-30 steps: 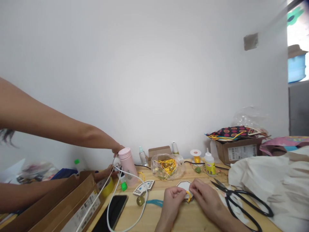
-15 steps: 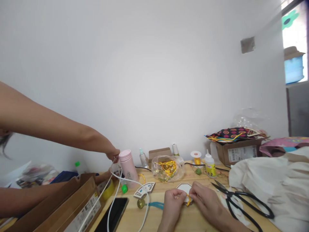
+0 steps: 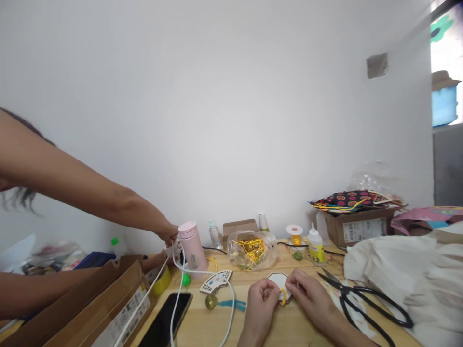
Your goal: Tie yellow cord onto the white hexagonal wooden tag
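Observation:
An eight-sided white plaque [image 3: 277, 278] with a dark rim lies low on the table between my hands. A loop of yellow cord [image 3: 284, 296] hangs over its near edge. My left hand [image 3: 261, 307] pinches the cord between thumb and forefinger at the plaque's left side. From the right, my right hand [image 3: 311, 300] has its fingertips pressed together at the cord by the plaque's right edge; its fingers partly cover the plaque. Left of my hands lie a brass bell [image 3: 211, 302] with a blue ribbon [image 3: 233, 304] and a fan-shaped printed piece [image 3: 216, 282].
Black-handled scissors [image 3: 361, 291] lie open by my right forearm, beside white cloth [image 3: 394, 274]. Behind stand a glue bottle [image 3: 316, 248], a yellow thread spool [image 3: 295, 234] and a plastic bag [image 3: 249, 251]. Left are a white cable [image 3: 233, 294], phone [image 3: 167, 319], pink flask [image 3: 192, 248] and another person's arm [image 3: 119, 205].
My fingers have shifted slightly at the cord, staying at the plaque. The other person's head has come further into view, and the white cable's loop has moved right.

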Action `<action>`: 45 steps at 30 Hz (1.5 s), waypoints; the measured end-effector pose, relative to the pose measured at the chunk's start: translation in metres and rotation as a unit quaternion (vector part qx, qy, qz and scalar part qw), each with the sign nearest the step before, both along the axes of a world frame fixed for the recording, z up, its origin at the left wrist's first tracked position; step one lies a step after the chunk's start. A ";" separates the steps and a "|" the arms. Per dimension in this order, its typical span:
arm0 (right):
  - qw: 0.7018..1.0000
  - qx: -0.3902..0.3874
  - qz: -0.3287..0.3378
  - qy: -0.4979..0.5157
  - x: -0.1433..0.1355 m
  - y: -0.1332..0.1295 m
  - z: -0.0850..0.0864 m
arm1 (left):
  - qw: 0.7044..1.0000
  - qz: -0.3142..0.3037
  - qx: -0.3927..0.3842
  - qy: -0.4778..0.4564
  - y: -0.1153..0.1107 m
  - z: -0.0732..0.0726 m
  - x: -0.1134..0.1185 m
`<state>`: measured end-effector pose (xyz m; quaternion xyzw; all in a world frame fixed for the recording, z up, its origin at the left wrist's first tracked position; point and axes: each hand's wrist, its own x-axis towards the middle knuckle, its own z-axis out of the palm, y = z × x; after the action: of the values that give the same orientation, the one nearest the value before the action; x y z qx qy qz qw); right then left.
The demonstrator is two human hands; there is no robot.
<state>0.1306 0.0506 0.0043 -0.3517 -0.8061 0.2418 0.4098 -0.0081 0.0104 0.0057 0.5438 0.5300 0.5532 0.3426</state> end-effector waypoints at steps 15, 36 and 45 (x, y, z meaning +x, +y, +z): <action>0.999 0.038 -0.014 -0.036 0.002 -0.008 0.006 | 0.996 -0.042 -0.064 -0.041 0.000 -0.002 0.004; 0.999 0.041 -0.011 -0.031 0.005 -0.006 0.006 | 0.994 -0.036 -0.076 -0.066 -0.001 0.002 0.006; 0.998 0.042 -0.039 -0.036 0.005 -0.004 0.010 | 0.996 -0.036 -0.051 -0.060 -0.002 0.006 0.009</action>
<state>0.1358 0.0462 0.0140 -0.3744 -0.8154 0.1788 0.4037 0.0013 0.0087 0.0118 0.5104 0.5157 0.5444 0.4209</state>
